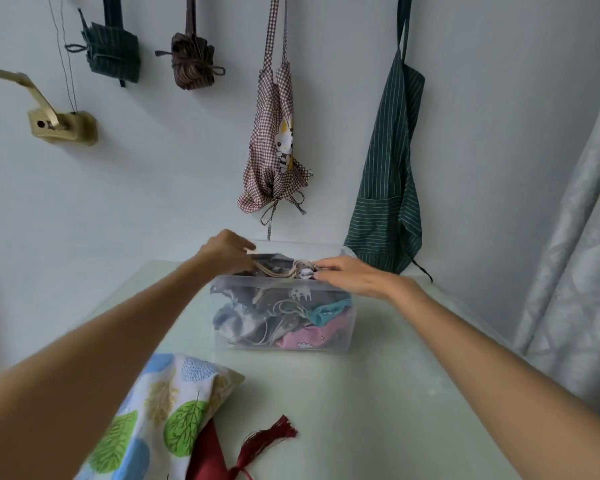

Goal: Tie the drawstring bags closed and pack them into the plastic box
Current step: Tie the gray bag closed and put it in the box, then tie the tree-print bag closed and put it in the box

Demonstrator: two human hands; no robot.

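A clear plastic box [340, 342] stands on the pale green table, filled with several drawstring bags in grey, teal and pink. On top lies a dark grey bag [274, 263] with a beige drawstring [279, 271]. My left hand [227, 252] grips the drawstring at the bag's left side. My right hand [352, 273] rests over the bag's gathered mouth at the right, fingertips on the cloth. Near me on the table lie a white bag with tree prints [156, 414] and a dark red bag with a tassel [222, 459].
On the wall behind the table [378, 410] hang a checked apron [274, 147], a green striped apron [388, 188] and two rolled bundles [113, 51]. A wall socket [61, 126] sits at the left. A grey curtain [575, 254] hangs at the right.
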